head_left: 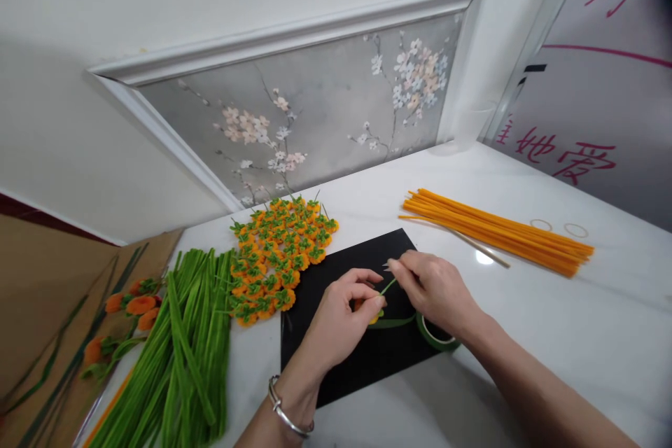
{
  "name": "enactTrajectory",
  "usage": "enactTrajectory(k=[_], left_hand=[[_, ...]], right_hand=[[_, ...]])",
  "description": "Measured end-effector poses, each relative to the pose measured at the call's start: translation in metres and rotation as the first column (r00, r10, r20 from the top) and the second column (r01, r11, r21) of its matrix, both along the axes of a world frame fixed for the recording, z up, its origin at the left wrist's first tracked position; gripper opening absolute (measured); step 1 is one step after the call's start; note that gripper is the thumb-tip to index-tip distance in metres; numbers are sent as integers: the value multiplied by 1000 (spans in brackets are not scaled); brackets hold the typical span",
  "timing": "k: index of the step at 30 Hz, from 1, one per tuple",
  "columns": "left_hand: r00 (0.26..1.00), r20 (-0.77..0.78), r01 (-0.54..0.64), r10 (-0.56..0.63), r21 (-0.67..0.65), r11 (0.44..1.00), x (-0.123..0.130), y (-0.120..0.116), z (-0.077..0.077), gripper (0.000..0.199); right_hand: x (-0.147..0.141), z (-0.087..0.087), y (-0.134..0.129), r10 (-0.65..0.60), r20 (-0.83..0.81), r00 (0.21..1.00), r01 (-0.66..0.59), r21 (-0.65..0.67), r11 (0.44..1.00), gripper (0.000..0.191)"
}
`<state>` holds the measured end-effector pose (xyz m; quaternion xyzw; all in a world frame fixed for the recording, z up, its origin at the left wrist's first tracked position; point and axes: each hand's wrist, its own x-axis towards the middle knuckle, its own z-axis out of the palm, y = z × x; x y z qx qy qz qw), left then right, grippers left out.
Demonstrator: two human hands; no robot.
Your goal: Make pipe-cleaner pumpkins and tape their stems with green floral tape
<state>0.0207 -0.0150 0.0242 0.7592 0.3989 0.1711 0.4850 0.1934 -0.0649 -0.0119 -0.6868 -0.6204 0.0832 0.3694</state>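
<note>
Over the black mat [336, 392], my left hand [341, 315] pinches a small orange flower [374, 317], mostly hidden by the fingers. A thin green stem [388, 286] runs from it up to my right hand [433, 290], whose thumb and forefinger are closed on its end. Small pale pointed tips [386, 267] show beside the right fingertips; I cannot make out what they belong to. Below my right hand lies a roll of green floral tape [438, 341]. Its loose strip [396, 323] stretches left toward the flower.
Several orange-and-green fuzzy flowers [278, 252] sit left of the mat. Green pipe cleaners [183, 350] lie at front left, beside cardboard [47, 294] with orange blooms [141, 305]. Orange pipe cleaners [498, 231], a thin stick [483, 250] and rubber bands [576, 230] lie at right.
</note>
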Motion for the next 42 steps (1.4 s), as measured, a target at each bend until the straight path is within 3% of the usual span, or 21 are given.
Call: enactTrajectory(k=[3,7,9,11,15,20,26,29,32,35,39,42], left_hand=[[995,96,-2,22,-205,979,-7,2,-1,18],[969,234,38,72,-434,900,-12,4,-2,15],[964,257,72,73,-513,855,-12,4,-2,15],[960,276,111,53,-544,832,-11,3,-2,16],[961,277,159,-11,-520,839,-11,4,-2,21],[969,243,104,35,-535,838,-9,7,-5,28],[981,195,83,-15,-350,933,1,5,-2,15],[991,117,82,-63,-170,982,4,1,1,19],[992,58,106,-108,34,994,6,-4,2,19],[993,10,113,-115,134,985,5,-7,1,21],[984,29,177,-176,-14,984,1,-2,2,29],[988,68,146,-137,-141,979,0,2,1,32]], right_hand=[[16,3,0,-115,-215,970,113,-22,993,41],[19,8,-2,139,-572,808,-161,12,987,29],[12,9,-3,250,-646,721,-279,59,959,25],[4,8,-3,300,-666,683,-321,95,942,21],[-2,5,-2,283,-672,684,-287,108,952,23],[-4,5,-1,286,-666,689,-282,118,952,23],[-11,2,-1,245,-534,809,-208,129,970,21],[-14,1,-2,227,-432,873,-189,130,973,22],[-16,-1,-4,190,-343,920,-159,117,980,23],[-17,-2,-4,171,-295,940,-145,108,984,23],[-16,-2,-3,174,-358,917,-149,98,984,24],[-15,0,-2,181,-425,887,-160,85,983,25]])
